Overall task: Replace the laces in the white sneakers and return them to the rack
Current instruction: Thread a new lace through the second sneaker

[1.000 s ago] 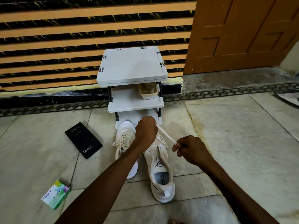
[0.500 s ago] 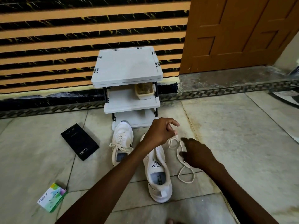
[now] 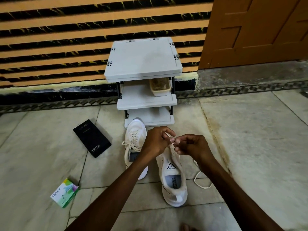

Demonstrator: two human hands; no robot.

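1. My left hand (image 3: 155,142) and right hand (image 3: 191,145) both pinch the white lace (image 3: 167,134) above the unlaced sneaker (image 3: 173,180), whose tongue reads "SPEED".
2. The rack (image 3: 143,62) stands at twelve o'clock.
3. The black "vivo 120W" box (image 3: 91,138) is at ten o'clock and the green "Odonil" box (image 3: 65,192) at eight.

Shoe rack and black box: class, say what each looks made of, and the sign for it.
Shoe rack: probably plastic shelves, matte grey-white, moulded rims, on thin dark posts, perhaps metal. Black box: likely cardboard, matte, printed lettering, crisp straight edges.
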